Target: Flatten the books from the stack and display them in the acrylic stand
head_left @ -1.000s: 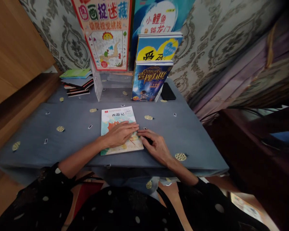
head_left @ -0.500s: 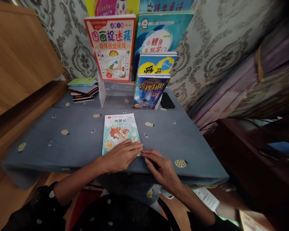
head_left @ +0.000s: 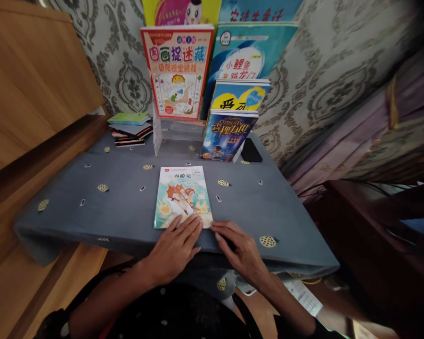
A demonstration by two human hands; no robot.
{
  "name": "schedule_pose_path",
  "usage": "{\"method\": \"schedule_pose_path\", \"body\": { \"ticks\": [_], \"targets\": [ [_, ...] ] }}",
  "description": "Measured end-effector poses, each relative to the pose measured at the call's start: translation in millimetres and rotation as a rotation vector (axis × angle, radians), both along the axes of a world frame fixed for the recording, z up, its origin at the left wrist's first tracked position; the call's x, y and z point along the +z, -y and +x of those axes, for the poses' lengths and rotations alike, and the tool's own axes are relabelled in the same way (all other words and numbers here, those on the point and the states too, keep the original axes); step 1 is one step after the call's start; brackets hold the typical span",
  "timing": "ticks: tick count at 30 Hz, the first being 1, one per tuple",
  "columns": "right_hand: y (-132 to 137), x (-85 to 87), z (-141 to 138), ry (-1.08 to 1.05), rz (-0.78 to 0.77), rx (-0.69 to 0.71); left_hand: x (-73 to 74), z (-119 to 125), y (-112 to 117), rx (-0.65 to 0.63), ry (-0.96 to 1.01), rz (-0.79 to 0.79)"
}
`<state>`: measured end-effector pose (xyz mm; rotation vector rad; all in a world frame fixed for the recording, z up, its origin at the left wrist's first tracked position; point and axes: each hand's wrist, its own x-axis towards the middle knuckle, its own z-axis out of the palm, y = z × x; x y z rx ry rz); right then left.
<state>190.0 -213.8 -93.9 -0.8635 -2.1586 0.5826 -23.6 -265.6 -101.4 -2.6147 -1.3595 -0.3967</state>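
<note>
A thin paperback book (head_left: pixel 182 193) with a pale green illustrated cover lies flat and closed near the front edge of the table. My left hand (head_left: pixel 176 247) rests palm down, its fingers stretched over the bottom of the cover. At the lower right corner of the book is my right hand (head_left: pixel 239 247), its fingers bent and held together and their tips touching the corner. The underside of these fingers is hidden.
Picture books, among them a red-bordered one (head_left: pixel 178 70) and a dark blue one (head_left: pixel 228 134), stand in a clear rack (head_left: pixel 157 136). A stack of booklets (head_left: pixel 130 129) lies at the back left. A black phone (head_left: pixel 251 149) is right of the rack. A patterned cloth covers the table (head_left: pixel 120 207).
My left hand has slid left and down off the book's right corner, uncovering more of the cover. My right hand stays at the corner. The view has shifted slightly.
</note>
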Motion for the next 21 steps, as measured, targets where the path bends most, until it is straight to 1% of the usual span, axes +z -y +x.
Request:
{"method": "schedule_pose_path", "body": {
  "ticks": [7,11,13,16,21],
  "targets": [
    [1.9,0.1,-2.4,0.006,0.015,-0.015,-3.2,-42.0,18.8,0.091,0.015,0.103],
    [3.7,-1.1,-5.5,-0.004,0.019,-0.010,-3.7,-63.4,28.4,0.152,0.047,0.125],
    [4.6,-0.5,-7.0,-0.001,0.010,-0.011,-3.9,-68.9,30.5,0.181,0.080,0.123],
    [3.6,3.7,-9.6,-0.001,0.002,-0.002,-2.9,-71.0,29.4,0.206,0.157,0.112],
    [-10.7,15.6,-18.2,0.012,-0.003,0.052,3.3,-71.8,21.3,0.197,0.267,0.072]
  ]
}}
